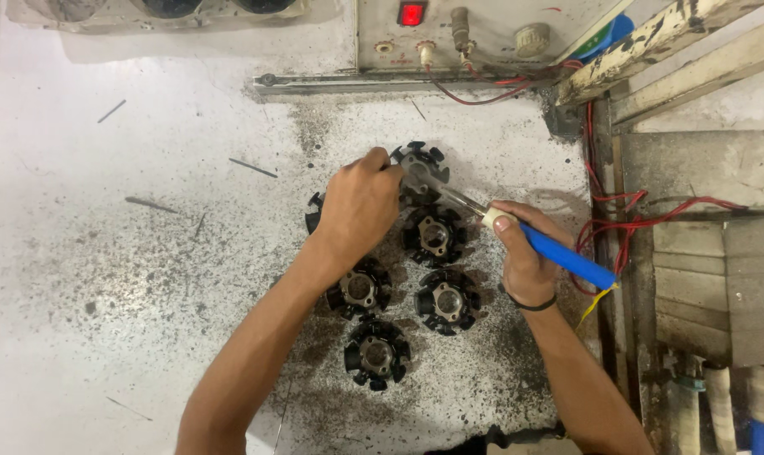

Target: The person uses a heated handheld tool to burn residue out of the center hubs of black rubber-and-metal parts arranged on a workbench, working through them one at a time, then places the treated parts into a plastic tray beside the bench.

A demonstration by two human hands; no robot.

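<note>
Soldering iron (517,232) on stator core (419,165) at 12 o'clock.
Right hand (525,257) grips iron; left hand (358,206) clenched, steadying core; tip needs steadiness.

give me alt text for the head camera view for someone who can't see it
A person's right hand holds a blue-handled soldering iron, its metal tip reaching a black round stator core that the left hand steadies. Five more such cores lie clustered on a sooty white workbench, with red wires and a control box behind.

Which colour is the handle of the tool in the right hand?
Blue handle, with a cream collar; head view shows it in the right hand.
</note>
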